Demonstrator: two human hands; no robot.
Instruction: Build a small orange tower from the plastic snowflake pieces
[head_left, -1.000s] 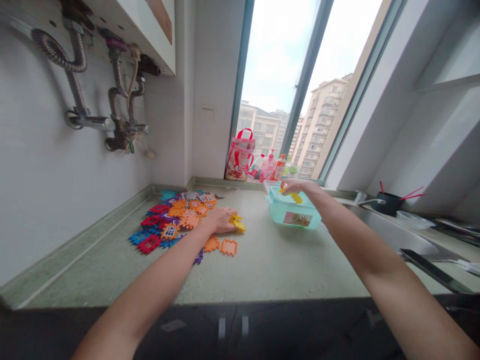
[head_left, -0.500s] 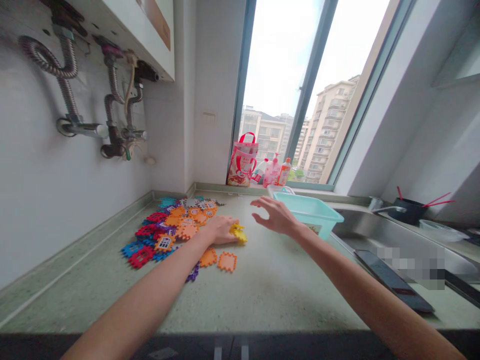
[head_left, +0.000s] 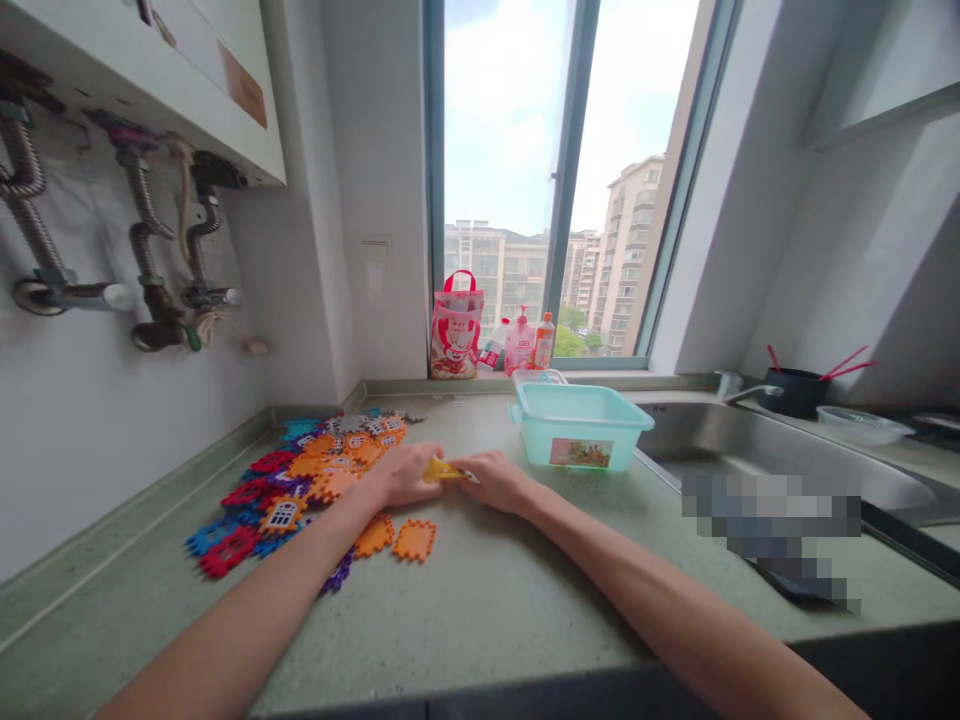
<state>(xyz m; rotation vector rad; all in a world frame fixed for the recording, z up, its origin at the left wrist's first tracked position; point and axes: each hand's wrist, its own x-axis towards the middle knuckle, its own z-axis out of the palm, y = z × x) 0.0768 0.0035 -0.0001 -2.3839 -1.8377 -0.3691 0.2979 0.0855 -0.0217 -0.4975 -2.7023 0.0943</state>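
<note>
Currently, through the head view, I see the left hand (head_left: 409,474) gripping the yellow pieces (head_left: 441,469) and the right hand (head_left: 498,480) pinching their other end, fingers narrow, between the colourful pile (head_left: 319,470) and turquoise tub (head_left: 536,432).

Kitchen, most likely a home one. Steel sink (head_left: 675,440) with tap (head_left: 754,392) set in a speckled green worktop (head_left: 480,630). Dark pot (head_left: 799,395) with red sticks (head_left: 846,361) in it and clear tub (head_left: 862,426) behind the sink. White box (head_left: 157,75), water-heater type, on left wall (head_left: 82,440); metal hoses (head_left: 141,200) and valves (head_left: 82,297) below. Switch (head_left: 376,252) beside window (head_left: 502,140). Pump bottle (head_left: 520,347) and orange bottle (head_left: 544,343), soap-type, stand by the glass. Apartment blocks (head_left: 626,255) outside.
</note>
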